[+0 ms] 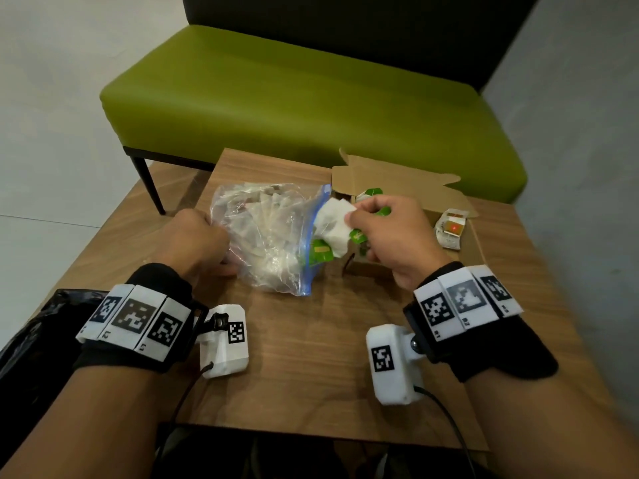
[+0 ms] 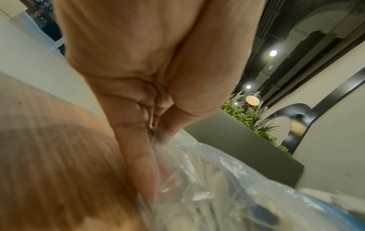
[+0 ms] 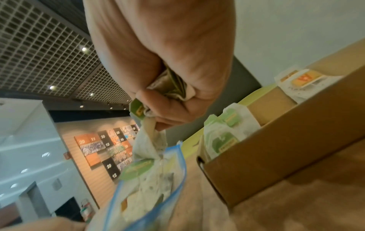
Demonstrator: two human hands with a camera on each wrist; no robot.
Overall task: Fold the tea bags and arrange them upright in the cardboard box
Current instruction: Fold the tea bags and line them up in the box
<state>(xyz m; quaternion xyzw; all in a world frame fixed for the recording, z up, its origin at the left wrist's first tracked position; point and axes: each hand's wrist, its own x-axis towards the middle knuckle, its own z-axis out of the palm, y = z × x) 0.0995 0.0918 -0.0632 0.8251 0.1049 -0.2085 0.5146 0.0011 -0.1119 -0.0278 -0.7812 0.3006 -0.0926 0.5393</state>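
Observation:
A clear zip bag (image 1: 269, 233) with a blue seal lies on the wooden table (image 1: 311, 357), stuffed with white tea bags. My left hand (image 1: 204, 240) pinches the bag's closed end (image 2: 177, 171), fingers curled on the plastic. My right hand (image 1: 387, 233) grips a bunch of tea bags (image 1: 333, 224) with green tags at the bag's mouth (image 3: 154, 168), partly out of it. The open cardboard box (image 1: 463, 243) sits just right of the bag. Tea bags with green tags (image 3: 227, 137) stand inside its near corner, and one with an orange tag (image 1: 449, 229) lies further right.
A green bench (image 1: 311, 98) stands beyond the table's far edge. A black plastic bag (image 1: 31, 333) lies by my left forearm. The box's flaps (image 1: 397, 178) stand open toward the bench. Bare tabletop stretches between my wrists and the near edge.

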